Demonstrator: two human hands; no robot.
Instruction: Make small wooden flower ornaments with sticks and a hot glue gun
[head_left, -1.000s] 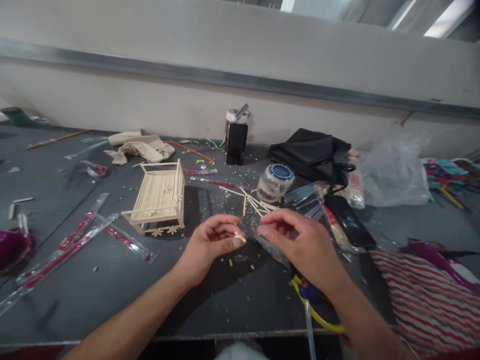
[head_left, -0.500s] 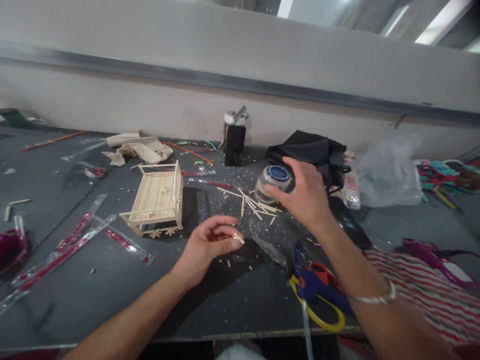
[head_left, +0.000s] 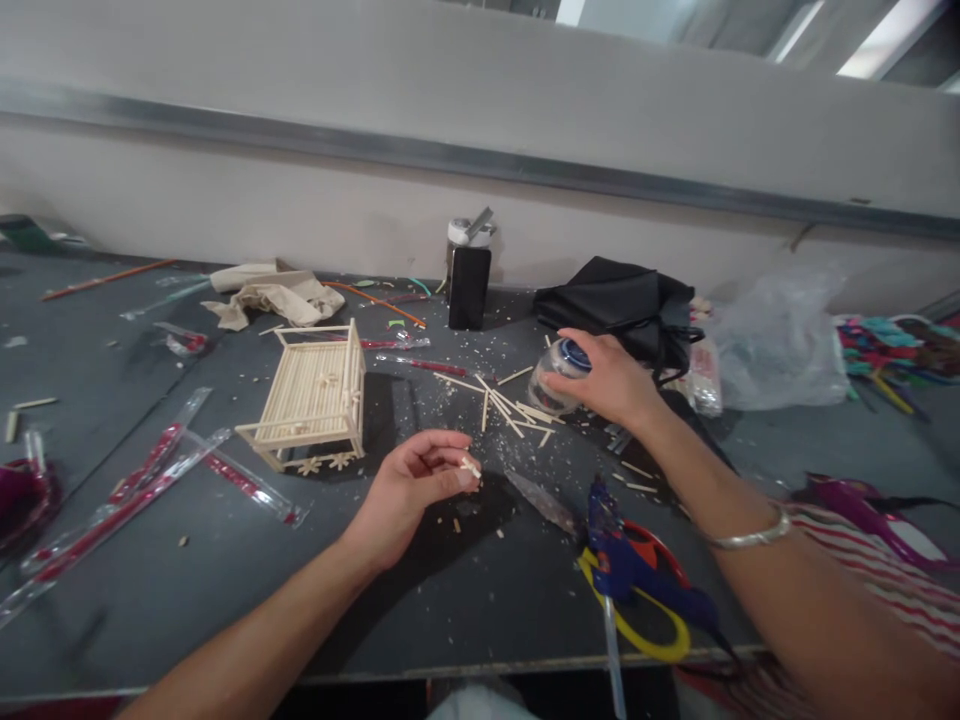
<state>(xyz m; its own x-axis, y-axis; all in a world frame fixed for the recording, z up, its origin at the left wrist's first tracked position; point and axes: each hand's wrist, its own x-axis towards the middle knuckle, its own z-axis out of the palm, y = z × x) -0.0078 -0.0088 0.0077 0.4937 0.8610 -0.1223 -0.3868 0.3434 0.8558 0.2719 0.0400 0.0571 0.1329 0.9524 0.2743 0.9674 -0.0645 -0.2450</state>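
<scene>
Near the middle of the dark table, my left hand (head_left: 409,490) pinches a small piece of pale wood stick (head_left: 471,467) between thumb and fingertips. My right hand (head_left: 611,378) is wrapped round the top of a clear jar (head_left: 551,382) with a blue lid (head_left: 574,353), which looks slightly tilted. Loose pale sticks (head_left: 504,408) lie between the two hands. To the left stands a small frame (head_left: 307,385) built of pale sticks, with two star-shaped pieces at its near edge.
A blue glue gun (head_left: 615,560) lies over yellow-handled scissors (head_left: 667,645) at the front right. Behind stand a phone (head_left: 469,288) and a bottle (head_left: 459,235). A black bag (head_left: 611,300) sits behind the jar; red-and-clear packets (head_left: 150,460) lie left.
My right hand has closed in on the jar, which has shifted slightly right and tilted. My left hand still pinches the small stick piece, a little turned.
</scene>
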